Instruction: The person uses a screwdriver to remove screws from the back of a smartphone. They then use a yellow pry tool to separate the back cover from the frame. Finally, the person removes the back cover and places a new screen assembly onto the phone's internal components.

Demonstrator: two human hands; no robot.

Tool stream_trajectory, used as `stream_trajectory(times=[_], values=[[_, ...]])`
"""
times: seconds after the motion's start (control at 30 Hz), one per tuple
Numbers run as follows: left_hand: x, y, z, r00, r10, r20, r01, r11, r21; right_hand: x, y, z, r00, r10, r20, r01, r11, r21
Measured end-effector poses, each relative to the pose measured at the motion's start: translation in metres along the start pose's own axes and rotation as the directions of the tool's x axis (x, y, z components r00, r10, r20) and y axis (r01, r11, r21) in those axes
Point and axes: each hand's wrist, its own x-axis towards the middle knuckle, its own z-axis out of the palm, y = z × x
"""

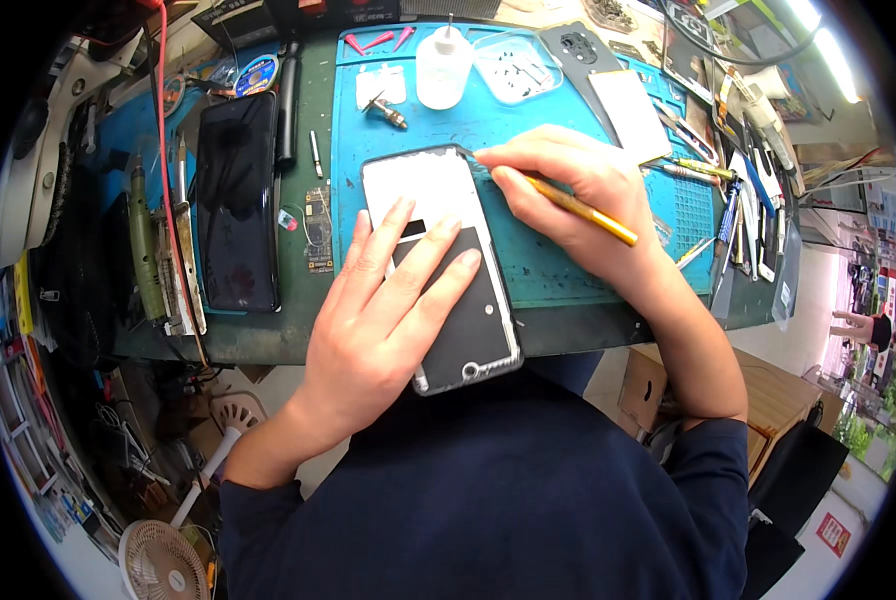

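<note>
An opened phone frame (458, 330), silver-white at the top and black below, lies at a slant on the blue mat's front edge. Across its middle my left hand (373, 320) rests flat with the fingers spread, pressing on it. My right hand (573, 190) pinches a slim gold-handled pen-like tool (590, 212). The tool's tip is at the frame's upper right corner; its exact shape is too small to make out. Above the frame a small brass-coloured metal piece (388, 113) lies on the mat.
A white dropper bottle (444, 68) and a clear tray of small parts (517, 68) stand at the back. A dark phone (238, 200) and a circuit board (318, 230) lie left. Tweezers and hand tools (743, 215) crowd the right, near a phone back cover (580, 58).
</note>
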Motion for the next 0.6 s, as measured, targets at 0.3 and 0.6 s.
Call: stream_trajectory(times=[0.3,0.6], values=[[0.002,-0.005,-0.007,0.973,0.209,0.101,-0.192,0.969,-0.157,-0.052,-0.015,-0.027,0.997,0.08,0.021,-0.078,0.993,-0.09],[0.001,-0.018,-0.007,0.945,0.278,0.171,-0.254,0.955,-0.153,-0.05,-0.01,-0.027,0.998,0.053,0.038,-0.05,0.997,-0.063]])
